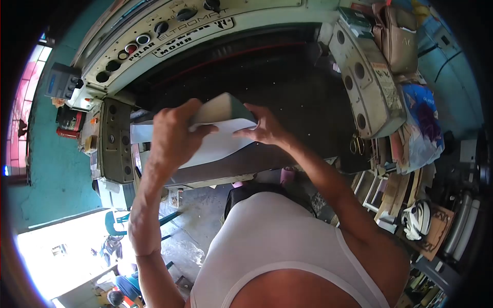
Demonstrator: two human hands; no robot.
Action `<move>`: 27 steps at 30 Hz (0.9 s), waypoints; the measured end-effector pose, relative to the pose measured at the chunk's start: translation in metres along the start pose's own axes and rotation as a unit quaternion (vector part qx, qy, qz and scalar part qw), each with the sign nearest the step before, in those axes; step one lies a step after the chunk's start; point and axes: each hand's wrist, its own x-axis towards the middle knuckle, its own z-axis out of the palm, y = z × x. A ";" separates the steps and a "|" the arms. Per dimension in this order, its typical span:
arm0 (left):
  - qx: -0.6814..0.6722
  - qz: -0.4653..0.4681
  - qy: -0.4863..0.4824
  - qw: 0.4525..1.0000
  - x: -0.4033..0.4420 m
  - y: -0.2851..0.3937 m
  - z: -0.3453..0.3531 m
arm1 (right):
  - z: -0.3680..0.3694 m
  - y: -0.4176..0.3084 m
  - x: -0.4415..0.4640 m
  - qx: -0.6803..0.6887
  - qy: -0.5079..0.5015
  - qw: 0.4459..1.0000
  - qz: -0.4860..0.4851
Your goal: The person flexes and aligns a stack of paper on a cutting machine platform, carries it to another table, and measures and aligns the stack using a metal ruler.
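Both hands hold a thick stack of paper [215,110] up over the front of the cutting machine's dark bed [303,118]. One face of the stack is cream, and the side by my right hand looks dark green. My left hand [177,128] grips its left end, thumb pointing inward across the near side. At the right end, my right hand [264,126] closes round the corner, its thumb also in front. Below my hands a white sheet [221,146] spreads out, curved. Whether it belongs to the stack I cannot tell.
The machine's control panel [169,38] spans the back. Side arms with round holes stand left [115,138] and right [362,77]. Scissors [356,145] are by the right arm. A brown bag [398,38] and an iron [417,219] are farther right. Another person [126,287] is lower left.
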 end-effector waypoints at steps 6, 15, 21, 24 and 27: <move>-0.227 -0.094 0.062 0.967 -0.039 -0.083 -0.040 | -0.058 0.010 -0.028 -0.081 0.067 0.994 0.041; -0.603 -0.309 0.060 0.733 -0.080 -0.254 0.078 | 0.004 0.048 -0.005 0.170 0.228 0.941 0.183; -0.685 -0.305 0.071 0.657 -0.117 -0.332 0.238 | -0.013 0.103 0.008 0.083 0.197 0.904 0.370; -0.671 -0.303 0.020 0.677 -0.105 -0.300 0.207 | -0.019 0.120 0.015 -0.057 0.248 0.881 0.399; -0.663 -0.305 -0.015 0.684 -0.105 -0.310 0.208 | -0.007 0.106 0.016 0.006 0.213 0.892 0.400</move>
